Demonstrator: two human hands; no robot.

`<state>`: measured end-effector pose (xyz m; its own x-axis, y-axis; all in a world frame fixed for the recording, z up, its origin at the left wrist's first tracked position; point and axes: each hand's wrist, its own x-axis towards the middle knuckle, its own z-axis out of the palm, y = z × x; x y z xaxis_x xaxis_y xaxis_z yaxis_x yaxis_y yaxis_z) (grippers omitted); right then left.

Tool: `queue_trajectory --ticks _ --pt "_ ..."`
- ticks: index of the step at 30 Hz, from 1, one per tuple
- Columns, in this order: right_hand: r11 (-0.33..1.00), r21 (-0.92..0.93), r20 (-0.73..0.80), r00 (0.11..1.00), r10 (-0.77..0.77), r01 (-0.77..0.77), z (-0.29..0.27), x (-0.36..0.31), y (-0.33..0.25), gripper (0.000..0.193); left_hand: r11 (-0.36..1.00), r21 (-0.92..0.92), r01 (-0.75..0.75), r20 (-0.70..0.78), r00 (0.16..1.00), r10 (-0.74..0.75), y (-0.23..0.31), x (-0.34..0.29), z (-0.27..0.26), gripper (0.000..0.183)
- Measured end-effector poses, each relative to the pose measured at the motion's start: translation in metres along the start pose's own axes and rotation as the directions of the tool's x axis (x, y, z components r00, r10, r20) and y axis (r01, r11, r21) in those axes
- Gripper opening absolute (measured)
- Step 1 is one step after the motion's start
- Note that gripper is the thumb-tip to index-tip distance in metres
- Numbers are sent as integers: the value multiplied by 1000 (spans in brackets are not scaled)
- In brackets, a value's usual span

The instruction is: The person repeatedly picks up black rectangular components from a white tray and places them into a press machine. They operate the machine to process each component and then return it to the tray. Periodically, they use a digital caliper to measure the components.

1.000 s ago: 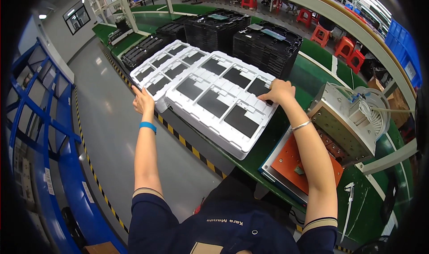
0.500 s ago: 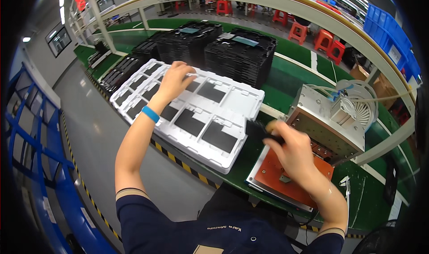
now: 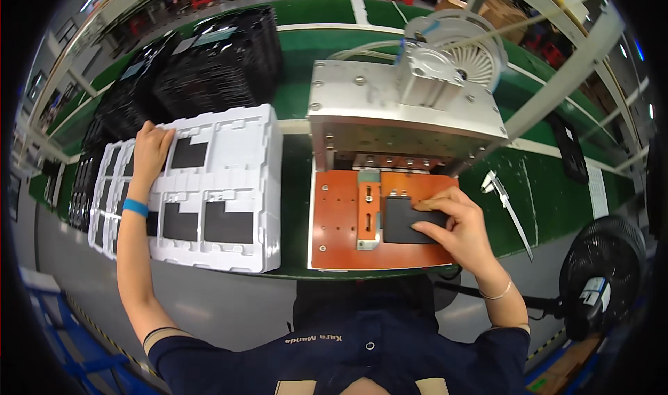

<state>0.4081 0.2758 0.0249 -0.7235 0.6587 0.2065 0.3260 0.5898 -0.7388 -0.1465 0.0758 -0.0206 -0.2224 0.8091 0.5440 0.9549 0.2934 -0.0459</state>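
A flat black rectangular piece (image 3: pixel 403 221) lies on the orange plate (image 3: pixel 334 218) of a metal press fixture, beside its slotted orange and metal strip. My right hand (image 3: pixel 459 224) grips the piece by its right side, thumb and fingers closed over it. On the left, my left hand (image 3: pixel 149 151) rests at the far part of a white moulded tray (image 3: pixel 236 176), fingers bent down and drawn together; what lies under the fingertips is hidden. Similar black pieces (image 3: pixel 229 222) sit in the tray's compartments, and the compartment at its far right corner shows bare white.
Behind the tray rise stacks of black trays (image 3: pixel 216 65). The press's silver housing (image 3: pixel 362 92) stands over the plate's far side. To the right lie a caliper (image 3: pixel 508 211) and a black fan (image 3: pixel 602 270) stands past the table edge.
My right hand has carried the black piece from beside the white tray rightward onto the orange plate. The view has turned right; my left hand stays over the tray, its fingers now bent down.
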Motion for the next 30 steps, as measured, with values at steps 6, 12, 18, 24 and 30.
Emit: queue_trajectory --ticks 6,12,18,24,30 --pt "953 -183 -47 966 -254 242 18 8 12 23 998 42 -42 -85 995 46 -13 4 6 38" --pt "868 -333 25 923 -383 369 32 16 15 23 981 -143 135 -131 979 -154 22 16 -19 42" --pt "817 -436 63 918 -392 378 33 13 10 30 990 -101 100 92 992 -91 145 15 -13 49" --pt "850 -449 2 952 -308 276 37 17 4 37 974 -11 -225 -145 964 221 195 35 -30 22" --pt "835 -434 32 932 -362 339 37 12 17 38 568 -615 -547 -227 813 536 293 19 -48 27"
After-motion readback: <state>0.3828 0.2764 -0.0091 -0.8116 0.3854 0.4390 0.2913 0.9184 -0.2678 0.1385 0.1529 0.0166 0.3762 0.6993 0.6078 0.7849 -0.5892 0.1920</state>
